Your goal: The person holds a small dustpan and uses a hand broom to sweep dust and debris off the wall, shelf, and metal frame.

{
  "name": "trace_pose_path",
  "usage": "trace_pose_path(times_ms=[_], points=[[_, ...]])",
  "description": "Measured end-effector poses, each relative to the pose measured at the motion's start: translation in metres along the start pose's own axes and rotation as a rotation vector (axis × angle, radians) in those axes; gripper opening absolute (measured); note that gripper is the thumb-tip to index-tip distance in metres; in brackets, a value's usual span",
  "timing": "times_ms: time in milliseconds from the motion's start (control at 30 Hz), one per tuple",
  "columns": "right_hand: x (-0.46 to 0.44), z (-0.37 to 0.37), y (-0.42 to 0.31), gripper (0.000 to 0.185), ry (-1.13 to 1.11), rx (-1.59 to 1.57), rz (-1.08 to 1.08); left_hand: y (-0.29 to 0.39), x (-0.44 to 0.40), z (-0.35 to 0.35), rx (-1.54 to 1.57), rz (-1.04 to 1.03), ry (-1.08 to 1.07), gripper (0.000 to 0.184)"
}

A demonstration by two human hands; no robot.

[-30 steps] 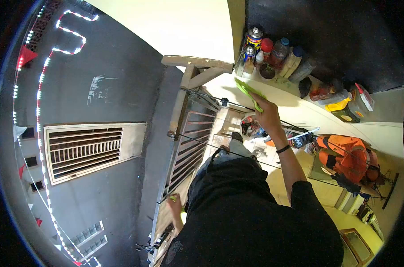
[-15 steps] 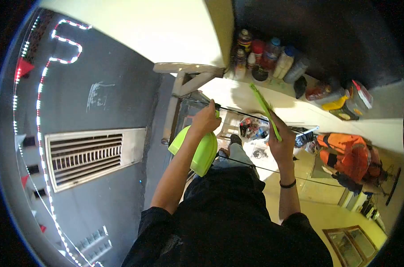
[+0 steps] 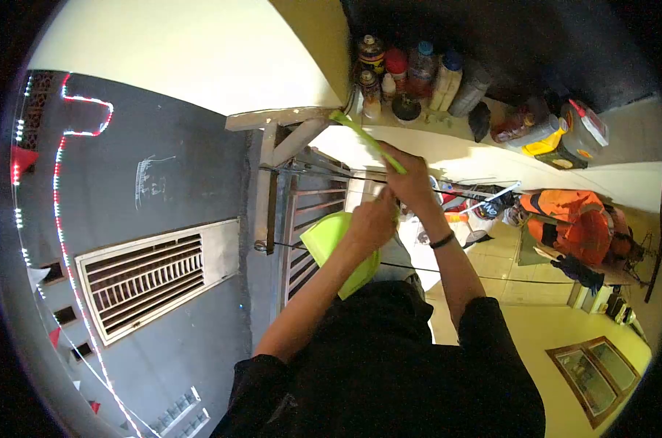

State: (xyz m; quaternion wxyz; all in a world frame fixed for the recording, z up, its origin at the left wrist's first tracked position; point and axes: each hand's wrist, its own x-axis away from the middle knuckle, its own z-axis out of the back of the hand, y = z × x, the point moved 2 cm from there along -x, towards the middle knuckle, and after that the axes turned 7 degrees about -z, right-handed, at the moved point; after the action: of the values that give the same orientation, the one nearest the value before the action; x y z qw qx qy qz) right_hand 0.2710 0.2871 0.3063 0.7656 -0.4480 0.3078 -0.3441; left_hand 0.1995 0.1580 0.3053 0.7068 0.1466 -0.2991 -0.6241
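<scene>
My left hand (image 3: 373,225) is closed on a lime-green dustpan (image 3: 322,235), whose pan hangs below and to the left of my wrist. A matching green hand brush (image 3: 366,136) is gripped in my right hand (image 3: 409,179). Its far end lies in front of the right end of a wooden wall bracket (image 3: 272,118), close to the ledge; whether it touches I cannot tell. My two hands are close together, the right one just above the left. The brush's bristles cannot be made out.
Several bottles and spray cans (image 3: 422,69) stand on a ledge (image 3: 447,125), with a yellow-labelled jug (image 3: 564,142) farther right. Black cords cross in front of me. Orange work clothes (image 3: 579,223) hang at right. At left is a grey wall (image 3: 177,182) with a louvred vent (image 3: 152,277).
My right hand has moved left and up with the brush, toward the bracket. The left hand and dustpan have shifted right and slightly down, bringing both hands together. The view has shifted.
</scene>
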Motion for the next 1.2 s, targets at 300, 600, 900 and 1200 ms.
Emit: trace_pose_path(times_ms=[300, 600, 900, 1200], points=[[-0.029, -0.005, -0.031, 0.029, 0.045, 0.014, 0.0, 0.031, -0.001, -0.026, -0.109, -0.305, 0.064, 0.05], [-0.015, 0.009, 0.003, 0.029, 0.075, 0.121, -0.068, 0.027, 0.044, 0.048, 0.051, -0.067, -0.004, 0.089], [-0.009, 0.01, -0.024, 0.034, -0.208, 0.309, -0.183, 0.032, 0.095, 0.133, 0.139, 0.025, 0.386, 0.082], [-0.036, -0.012, 0.06, 0.028, -0.041, -0.317, -0.507, 0.022, 0.165, 0.18, 0.125, 0.204, 0.856, 0.071]])
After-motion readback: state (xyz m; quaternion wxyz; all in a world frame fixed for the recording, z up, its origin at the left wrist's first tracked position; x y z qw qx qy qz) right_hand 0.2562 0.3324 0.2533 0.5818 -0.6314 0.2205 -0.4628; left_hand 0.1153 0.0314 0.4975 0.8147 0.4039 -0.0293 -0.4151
